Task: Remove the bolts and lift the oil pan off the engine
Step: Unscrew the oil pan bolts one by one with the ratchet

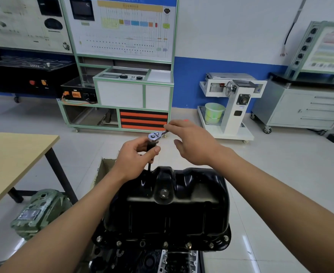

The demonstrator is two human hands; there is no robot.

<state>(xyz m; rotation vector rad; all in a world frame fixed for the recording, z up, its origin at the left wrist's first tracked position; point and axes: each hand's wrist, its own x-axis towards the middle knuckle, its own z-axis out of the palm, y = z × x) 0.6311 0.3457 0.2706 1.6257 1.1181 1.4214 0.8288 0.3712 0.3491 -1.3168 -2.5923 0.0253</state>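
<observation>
The black oil pan [174, 209] sits upside-up on the engine [148, 261] at the bottom centre, with several bolts [165, 244] along its near flange. A chrome ratchet [156, 136] with a black extension reaches down to the pan's far edge. My left hand [134, 158] grips the extension just under the ratchet head. My right hand [191, 140] pinches the ratchet handle with its fingertips, which hide most of the handle.
A wooden table [14, 154] stands at the left, and a green metal casting [38, 211] lies on the floor beside it. Behind the engine is an open cardboard box [103, 170]. Training benches, a white stand and a grey drawer cabinet line the far wall.
</observation>
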